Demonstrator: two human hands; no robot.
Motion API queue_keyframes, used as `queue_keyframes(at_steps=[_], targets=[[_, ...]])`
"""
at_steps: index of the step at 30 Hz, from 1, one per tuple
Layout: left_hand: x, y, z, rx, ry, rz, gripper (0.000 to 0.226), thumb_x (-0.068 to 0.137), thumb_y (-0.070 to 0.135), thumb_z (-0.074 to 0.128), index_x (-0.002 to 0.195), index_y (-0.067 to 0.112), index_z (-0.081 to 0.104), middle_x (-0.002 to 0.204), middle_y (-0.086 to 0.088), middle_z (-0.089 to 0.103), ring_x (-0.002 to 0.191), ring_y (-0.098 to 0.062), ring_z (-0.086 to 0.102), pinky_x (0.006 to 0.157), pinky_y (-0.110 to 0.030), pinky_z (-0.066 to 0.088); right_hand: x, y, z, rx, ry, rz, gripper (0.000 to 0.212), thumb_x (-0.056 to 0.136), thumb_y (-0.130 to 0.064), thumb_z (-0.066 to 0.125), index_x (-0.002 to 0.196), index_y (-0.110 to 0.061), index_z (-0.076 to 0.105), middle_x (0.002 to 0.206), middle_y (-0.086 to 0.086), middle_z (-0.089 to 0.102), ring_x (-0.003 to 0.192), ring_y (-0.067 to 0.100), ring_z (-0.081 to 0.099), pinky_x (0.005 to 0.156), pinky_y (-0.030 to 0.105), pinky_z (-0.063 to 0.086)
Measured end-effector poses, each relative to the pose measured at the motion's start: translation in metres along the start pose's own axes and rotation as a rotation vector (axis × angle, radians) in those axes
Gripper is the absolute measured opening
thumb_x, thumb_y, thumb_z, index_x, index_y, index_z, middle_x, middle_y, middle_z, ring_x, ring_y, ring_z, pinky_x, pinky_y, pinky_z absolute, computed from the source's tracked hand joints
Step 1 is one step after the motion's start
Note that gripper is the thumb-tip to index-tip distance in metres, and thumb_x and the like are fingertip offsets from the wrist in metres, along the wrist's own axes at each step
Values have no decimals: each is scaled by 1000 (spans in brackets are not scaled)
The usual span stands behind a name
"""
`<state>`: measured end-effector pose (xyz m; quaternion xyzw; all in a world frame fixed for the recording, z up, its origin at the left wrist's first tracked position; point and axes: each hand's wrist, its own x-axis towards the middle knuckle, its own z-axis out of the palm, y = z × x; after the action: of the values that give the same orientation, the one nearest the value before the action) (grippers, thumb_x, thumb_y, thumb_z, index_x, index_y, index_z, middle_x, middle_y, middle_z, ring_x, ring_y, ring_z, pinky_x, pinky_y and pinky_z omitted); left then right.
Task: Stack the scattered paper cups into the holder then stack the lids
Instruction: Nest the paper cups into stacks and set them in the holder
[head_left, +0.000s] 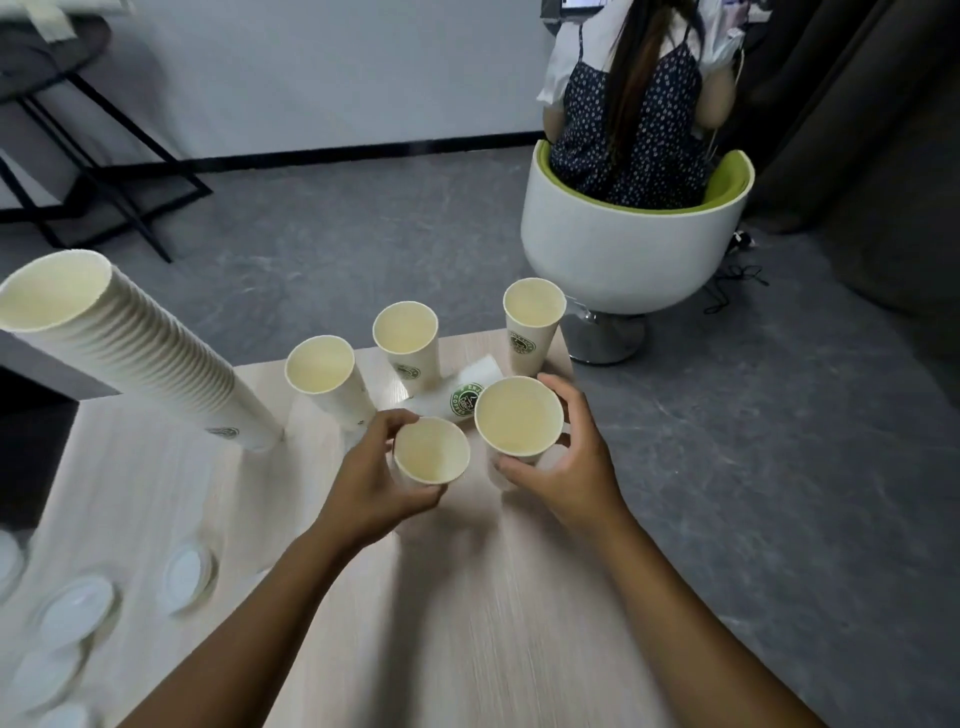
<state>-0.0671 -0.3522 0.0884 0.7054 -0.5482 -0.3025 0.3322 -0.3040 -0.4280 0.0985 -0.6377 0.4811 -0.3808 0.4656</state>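
I am looking down at a pale wood-grain table (467, 623) with a smooth laminate face. My left hand (363, 488) curls around a small upright paper cup (431, 452), fingers and thumb wrapped on its matte white wall just under the rolled rim, its cream inside open to view. My right hand (566, 467) grips a second upright cup (518, 418) beside it, slightly higher, thumb on the near side and fingers bent round the far side. The two cups I hold stand just apart, rims nearly level with each other. Behind them, three more tapered cups stand upright and loose on the table: one at the left (324, 374), one in the middle (408, 343), one at the far right edge (532, 322), each with a round green logo printed on its side. Another cup lies on its side (457, 395) between them, green badge facing up. To the left rises a tall stack of nested cups (135, 348), leaning toward me in the wide lens, its rims forming fine ridges down the column; I cannot make out the holder at its foot. Flat round white plastic lids (78, 613) lie scattered, blurred, along the table's near left edge. Beyond the table, a person sits in a rounded white tub chair (623, 260) with a lime-green lining, on grey mottled carpet (337, 234).
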Motion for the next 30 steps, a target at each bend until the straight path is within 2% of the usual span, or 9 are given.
queue_keyframes(at_steps=[3,6,12,17,20,23,28,30], targets=[[-32,7,-34,-19,108,29,77,65,26,98,126,30,52,122,30,60,113,3,58,89,-6,43,-16,-26,20,14,-68,-57,91,66,-15,96,140,-33,47,136,-33,53,124,-3,53,94,9,43],[-62,9,-69,-46,192,45,77,65,25,98,126,31,52,125,25,61,117,0,59,91,-7,43,-27,-56,42,26,-142,-113,91,66,-17,96,139,-37,46,135,-37,51,124,-5,53,93,7,42],[-124,0,-143,-77,342,56,79,63,24,99,126,33,52,126,29,60,116,3,59,88,-4,44,-50,-119,99,53,-258,-247,91,64,-18,97,137,-40,48,139,-22,55,126,4,55,95,18,47],[-178,-25,-210,-53,416,78,80,63,20,98,128,31,52,129,23,60,120,-4,59,90,-7,43,-77,-173,161,65,-356,-348,93,64,-24,97,140,-39,46,140,-22,53,127,8,54,100,32,50],[-214,-43,-252,-49,468,77,80,64,19,96,129,32,51,130,17,62,121,-9,59,92,-11,45,-96,-207,201,72,-395,-422,93,64,-25,97,140,-40,46,138,-23,53,126,8,54,98,28,50],[-251,-55,-301,-41,546,81,82,64,16,97,129,34,51,129,21,60,119,-5,58,90,-8,43,-116,-247,243,91,-440,-495,91,65,-24,96,138,-44,45,135,-24,55,125,7,55,96,22,51],[-316,-70,-394,-25,708,95,83,64,12,97,129,34,51,125,23,60,114,-2,60,87,-9,46,-152,-316,321,149,-511,-602,91,64,-31,93,140,-43,45,136,-22,55,126,8,56,100,32,52],[-343,-74,-429,-2,765,100,83,63,18,96,130,35,51,126,23,61,115,-2,60,87,-9,45,-167,-342,352,184,-547,-639,89,64,-33,93,139,-44,45,135,-22,55,126,9,56,100,32,52]])
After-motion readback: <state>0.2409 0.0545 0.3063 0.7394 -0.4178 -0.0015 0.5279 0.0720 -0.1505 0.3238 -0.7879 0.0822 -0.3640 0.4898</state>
